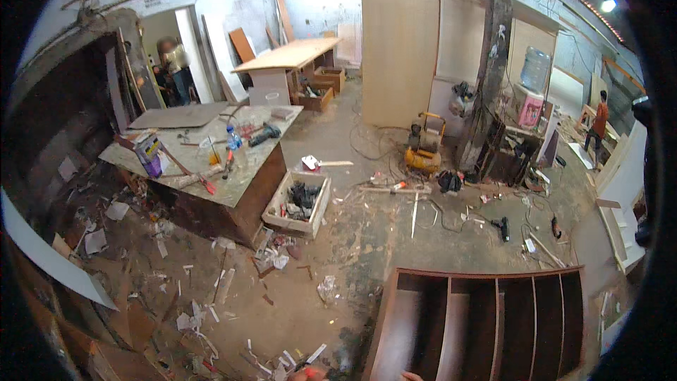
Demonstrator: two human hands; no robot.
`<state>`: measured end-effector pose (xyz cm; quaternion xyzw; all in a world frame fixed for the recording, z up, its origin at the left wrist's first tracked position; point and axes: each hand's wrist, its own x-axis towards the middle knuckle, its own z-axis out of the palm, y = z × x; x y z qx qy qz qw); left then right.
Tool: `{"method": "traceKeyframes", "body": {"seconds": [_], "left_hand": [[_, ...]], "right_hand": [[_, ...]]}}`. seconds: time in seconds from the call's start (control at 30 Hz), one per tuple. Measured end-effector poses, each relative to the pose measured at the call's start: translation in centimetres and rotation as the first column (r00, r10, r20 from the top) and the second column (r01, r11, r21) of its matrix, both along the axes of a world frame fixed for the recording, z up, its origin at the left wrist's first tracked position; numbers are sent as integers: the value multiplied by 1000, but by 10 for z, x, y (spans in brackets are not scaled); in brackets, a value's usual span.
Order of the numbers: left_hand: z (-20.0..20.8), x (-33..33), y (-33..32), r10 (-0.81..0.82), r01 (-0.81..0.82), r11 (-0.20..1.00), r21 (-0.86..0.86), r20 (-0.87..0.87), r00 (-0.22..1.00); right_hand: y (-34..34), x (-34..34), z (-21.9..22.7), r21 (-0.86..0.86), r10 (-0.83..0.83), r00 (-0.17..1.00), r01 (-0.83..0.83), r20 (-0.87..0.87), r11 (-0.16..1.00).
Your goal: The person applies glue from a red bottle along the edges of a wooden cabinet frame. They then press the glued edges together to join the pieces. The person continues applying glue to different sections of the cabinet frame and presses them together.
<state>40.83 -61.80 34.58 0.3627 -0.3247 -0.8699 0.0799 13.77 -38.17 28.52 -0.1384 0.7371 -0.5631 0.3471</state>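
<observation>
A dark brown wooden shelf unit [497,303] with several long compartments lies at the lower right. Only the fingertips of my right hand [411,376] show at the bottom edge, over the near part of this unit; whether they touch it I cannot tell. A small part of my left hand [308,373] appears at the bottom edge, left of the unit and above the littered floor. The frame cuts off most of both hands, so their grip is hidden.
A workbench [261,162] with tools and a bottle stands left, beside a wooden crate [326,201]. A yellow compressor [423,159] stands ahead. A power drill [502,228] and cords lie beyond the shelf unit. Scraps litter the floor. One person [599,123] is far right, another in the left doorway.
</observation>
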Motion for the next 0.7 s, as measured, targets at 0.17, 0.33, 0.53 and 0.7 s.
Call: {"method": "traceKeyframes", "body": {"seconds": [0.17, 0.33, 0.53, 0.7], "left_hand": [[80, -36, -99, -23, 356, 473, -806, 393, 919], [133, -68, -175, -101, 348, 205, -915, 334, 937], [151, -129, -212, -126, 267, -71, -961, 274, 954], [156, -199, -242, -82, 225, -231, -947, 249, 965]], "right_hand": [[-178, 64, 76, -153, 99, 902, -37, 420, 988], [-257, 42, 177, -274, 161, 876, -35, 454, 961], [-307, 1, 248, -324, 213, 965, -252, -152, 912], [-341, -52, 249, -278, 182, 968, -226, -174, 934]]}}
